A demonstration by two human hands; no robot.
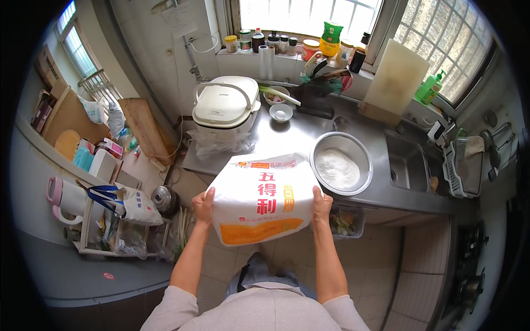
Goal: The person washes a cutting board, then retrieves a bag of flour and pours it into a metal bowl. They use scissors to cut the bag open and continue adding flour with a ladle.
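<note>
Between my two hands hangs a white flour sack [244, 194] with red and orange print, held in front of my body at the counter's front edge. My left hand [203, 207] grips its left side and my right hand [321, 205] grips its right side. Just beyond the sack's upper right corner, a metal basin [366, 165] stands on the steel counter [273, 142]. A mound of white flour [337, 169] lies in that basin. The sack covers part of the counter edge and the floor beneath it.
A white rice cooker [225, 101] stands at the counter's back left. Behind the basin are a small bowl with an egg [281, 112] and a dark knife block [316, 97]. To the right lies the sink [408, 165]. Below the counter hangs a clear bin [348, 223] holding vegetable scraps.
</note>
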